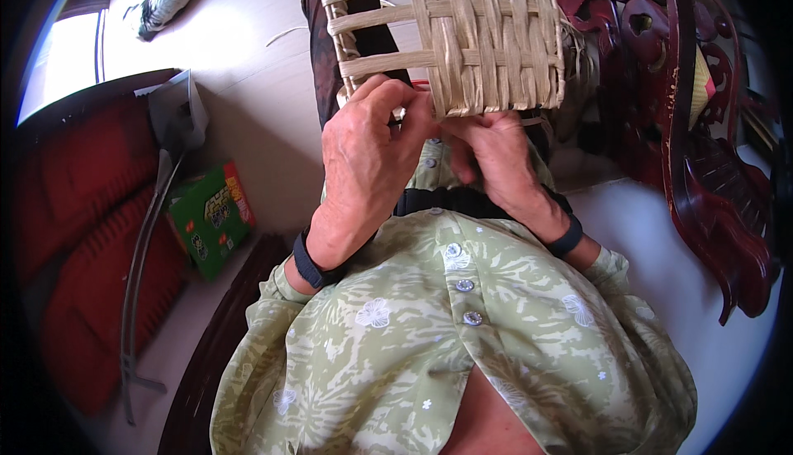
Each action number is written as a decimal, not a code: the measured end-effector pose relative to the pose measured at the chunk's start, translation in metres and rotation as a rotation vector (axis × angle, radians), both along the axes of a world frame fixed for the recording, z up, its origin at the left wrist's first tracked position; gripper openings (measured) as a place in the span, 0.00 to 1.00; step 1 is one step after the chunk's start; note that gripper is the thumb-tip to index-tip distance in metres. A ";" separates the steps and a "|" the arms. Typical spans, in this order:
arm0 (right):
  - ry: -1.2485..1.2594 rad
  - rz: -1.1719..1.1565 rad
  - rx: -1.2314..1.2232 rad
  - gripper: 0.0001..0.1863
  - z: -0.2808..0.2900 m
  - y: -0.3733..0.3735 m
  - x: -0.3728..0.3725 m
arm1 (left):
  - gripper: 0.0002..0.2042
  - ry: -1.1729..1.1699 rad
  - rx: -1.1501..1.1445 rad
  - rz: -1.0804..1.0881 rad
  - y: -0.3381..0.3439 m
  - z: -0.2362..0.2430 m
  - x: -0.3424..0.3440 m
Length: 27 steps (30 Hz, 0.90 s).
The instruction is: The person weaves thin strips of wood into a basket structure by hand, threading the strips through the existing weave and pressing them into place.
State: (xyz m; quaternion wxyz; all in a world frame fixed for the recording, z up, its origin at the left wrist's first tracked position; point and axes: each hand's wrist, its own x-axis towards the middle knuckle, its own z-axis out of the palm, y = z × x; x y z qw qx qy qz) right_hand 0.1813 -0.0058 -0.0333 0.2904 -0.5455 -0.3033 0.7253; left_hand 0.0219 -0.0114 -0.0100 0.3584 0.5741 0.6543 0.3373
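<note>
A woven panel [487, 21] of flat tan strips is held up before me, its weave close on the right and middle. On its left, crosswise strips span open gaps. My left hand [363, 145] is closed in a pinch at the panel's lower edge, left of the dense weave. What lies between those fingertips is too small to make out; a thin red thing [421, 84] shows just beside them. My right hand [496, 154] grips the lower edge further right, its fingertips partly hidden by the panel.
Carved dark red wooden furniture [673, 83] stands close on the right. To the left are a red ribbed seat [116, 306], a long-handled grey dustpan [178, 116] and a green box [213, 215]. A dark and white bundle [169, 1] lies on the pale floor [248, 42].
</note>
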 end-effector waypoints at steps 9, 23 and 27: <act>0.115 -0.121 -0.004 0.05 -0.004 -0.001 -0.012 | 0.10 0.153 -0.187 -0.065 0.011 0.009 -0.004; -0.076 -0.058 0.037 0.08 0.000 -0.010 0.014 | 0.06 -0.176 -0.036 0.146 -0.004 -0.004 0.007; -0.006 -0.111 0.044 0.07 -0.006 -0.009 -0.002 | 0.07 0.099 -0.005 -0.021 0.002 0.001 -0.001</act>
